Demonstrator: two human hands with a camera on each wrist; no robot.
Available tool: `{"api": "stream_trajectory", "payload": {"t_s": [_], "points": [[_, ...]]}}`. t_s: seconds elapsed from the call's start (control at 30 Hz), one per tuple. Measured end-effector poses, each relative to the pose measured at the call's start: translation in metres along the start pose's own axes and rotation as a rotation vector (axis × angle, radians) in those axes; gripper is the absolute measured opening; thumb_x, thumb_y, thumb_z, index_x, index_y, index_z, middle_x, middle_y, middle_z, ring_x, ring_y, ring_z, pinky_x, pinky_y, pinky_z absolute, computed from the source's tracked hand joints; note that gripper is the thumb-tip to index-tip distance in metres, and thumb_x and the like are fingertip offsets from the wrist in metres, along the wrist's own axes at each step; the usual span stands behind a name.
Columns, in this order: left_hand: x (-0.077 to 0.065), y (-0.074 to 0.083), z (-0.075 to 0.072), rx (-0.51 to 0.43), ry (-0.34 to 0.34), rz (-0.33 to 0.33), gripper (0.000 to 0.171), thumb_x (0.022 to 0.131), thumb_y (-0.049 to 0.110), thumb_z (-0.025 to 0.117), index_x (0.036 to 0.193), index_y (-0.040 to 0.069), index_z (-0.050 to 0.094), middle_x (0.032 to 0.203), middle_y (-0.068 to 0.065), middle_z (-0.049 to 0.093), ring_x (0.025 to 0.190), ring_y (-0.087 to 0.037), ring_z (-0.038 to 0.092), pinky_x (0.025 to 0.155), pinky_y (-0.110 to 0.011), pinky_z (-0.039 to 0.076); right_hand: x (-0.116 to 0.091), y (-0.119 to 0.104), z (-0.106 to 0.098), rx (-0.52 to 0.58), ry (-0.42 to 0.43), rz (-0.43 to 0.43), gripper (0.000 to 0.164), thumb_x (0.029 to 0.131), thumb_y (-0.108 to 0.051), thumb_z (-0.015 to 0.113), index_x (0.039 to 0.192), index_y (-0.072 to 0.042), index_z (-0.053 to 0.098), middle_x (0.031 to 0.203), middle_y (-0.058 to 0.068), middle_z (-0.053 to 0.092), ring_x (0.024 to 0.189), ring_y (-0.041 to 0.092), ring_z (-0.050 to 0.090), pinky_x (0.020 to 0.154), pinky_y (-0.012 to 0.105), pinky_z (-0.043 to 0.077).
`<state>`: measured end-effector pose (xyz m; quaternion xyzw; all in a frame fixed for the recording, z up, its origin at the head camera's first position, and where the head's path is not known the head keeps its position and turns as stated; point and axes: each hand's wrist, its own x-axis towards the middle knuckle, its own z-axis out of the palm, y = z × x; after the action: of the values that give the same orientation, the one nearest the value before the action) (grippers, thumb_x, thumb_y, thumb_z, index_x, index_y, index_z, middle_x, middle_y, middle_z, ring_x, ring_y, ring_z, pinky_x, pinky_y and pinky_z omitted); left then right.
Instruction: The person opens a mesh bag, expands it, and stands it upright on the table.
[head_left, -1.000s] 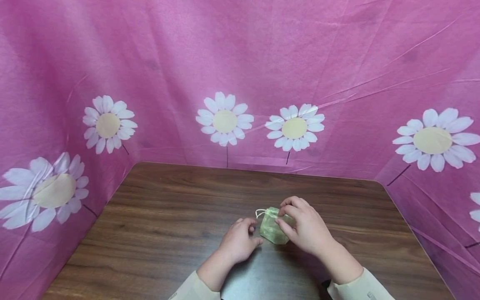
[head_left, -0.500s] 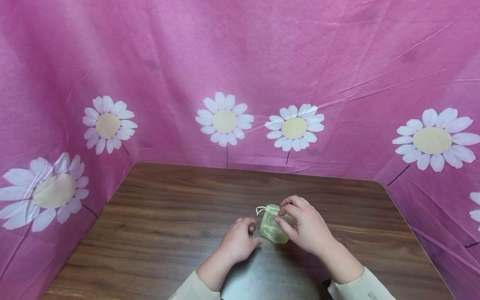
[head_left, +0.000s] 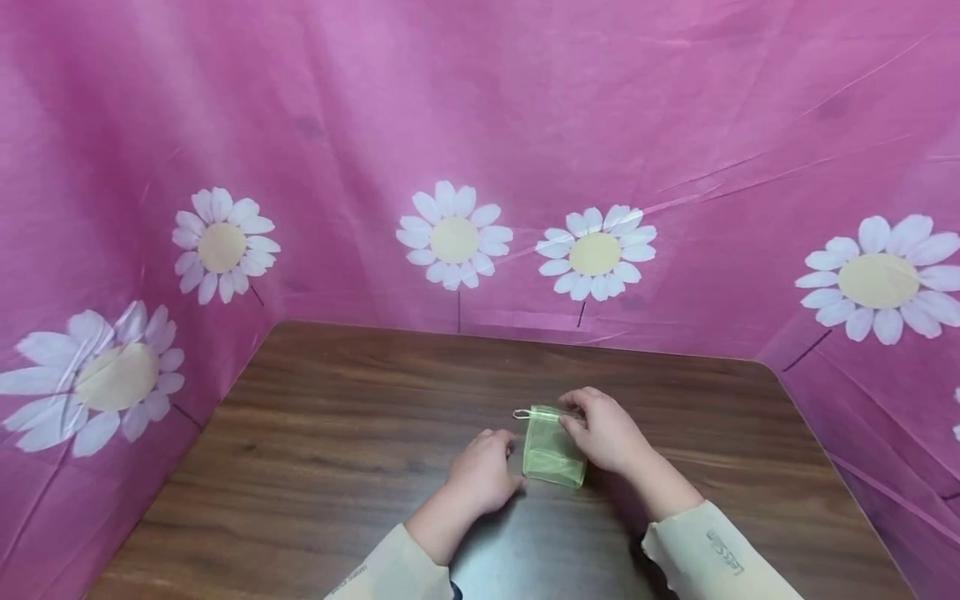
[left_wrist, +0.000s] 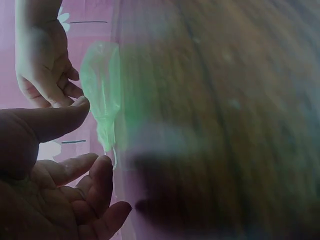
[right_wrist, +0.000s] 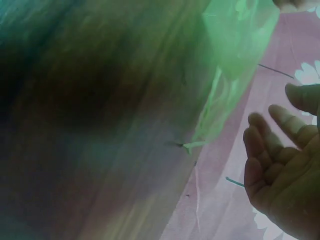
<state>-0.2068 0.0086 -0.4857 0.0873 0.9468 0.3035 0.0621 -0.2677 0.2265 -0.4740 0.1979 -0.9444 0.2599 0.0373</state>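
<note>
A light green sheer drawstring pouch (head_left: 553, 458) lies on the wooden table between the two hands, its white cord loop (head_left: 521, 414) sticking out left of its mouth. Beside its lower left corner is my left hand (head_left: 483, 471), fingers loosely bent and nothing in its grasp; whether the thumb touches the pouch cannot be told. At the upper right edge of the pouch is my right hand (head_left: 607, 429). The right wrist view shows this hand (right_wrist: 282, 160) with relaxed fingers, apart from the pouch (right_wrist: 235, 60). The left wrist view has the pouch (left_wrist: 102, 85) past the left thumb.
The dark wood-grain table (head_left: 337, 417) has rounded far corners. A pink cloth (head_left: 337, 125) printed with white daisies hangs behind it and along both sides. Both forearms wear light sleeves (head_left: 720, 550).
My right hand has drawn back a little to the right, uncovering more of the pouch. The pouch now lies flatter and squarer, its cord loop turned level. The left hand has barely moved.
</note>
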Motion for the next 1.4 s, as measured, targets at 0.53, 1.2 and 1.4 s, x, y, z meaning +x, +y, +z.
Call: {"api": "stream_trajectory", "payload": {"t_s": [0.53, 1.2, 1.4], "points": [[0.011, 0.014, 0.013, 0.277, 0.027, 0.0, 0.049, 0.068, 0.029, 0.098, 0.091, 0.014, 0.058, 0.081, -0.006, 0.071, 0.075, -0.024, 0.07, 0.058, -0.041, 0.054, 0.013, 0.007, 0.013, -0.029, -0.127, 0.092, 0.019, 0.096, -0.011, 0.073, 0.079, -0.013, 0.064, 0.086, 0.004, 0.058, 0.087, 0.024, 0.056, 0.085, 0.046, 0.049], [-0.016, 0.02, -0.005, -0.774, 0.133, -0.081, 0.013, 0.097, 0.016, 0.064, 0.09, 0.004, 0.063, 0.073, 0.004, 0.058, 0.063, -0.008, 0.05, 0.055, -0.025, 0.043, -0.023, -0.022, -0.047, 0.329, 0.134, 0.041, 0.005, 0.104, -0.004, 0.063, 0.099, -0.005, 0.065, 0.082, 0.002, 0.06, 0.066, 0.012, 0.049, 0.058, 0.029, 0.044], [-0.024, 0.027, -0.004, -1.195, -0.135, -0.253, 0.009, 0.095, 0.012, 0.049, 0.1, 0.009, 0.056, 0.086, 0.001, 0.06, 0.068, -0.01, 0.054, 0.047, -0.02, 0.047, -0.026, -0.028, -0.048, 0.285, 0.214, -0.023, 0.005, 0.103, -0.003, 0.064, 0.098, -0.005, 0.066, 0.079, 0.0, 0.058, 0.061, 0.008, 0.047, 0.054, 0.028, 0.044]]}}
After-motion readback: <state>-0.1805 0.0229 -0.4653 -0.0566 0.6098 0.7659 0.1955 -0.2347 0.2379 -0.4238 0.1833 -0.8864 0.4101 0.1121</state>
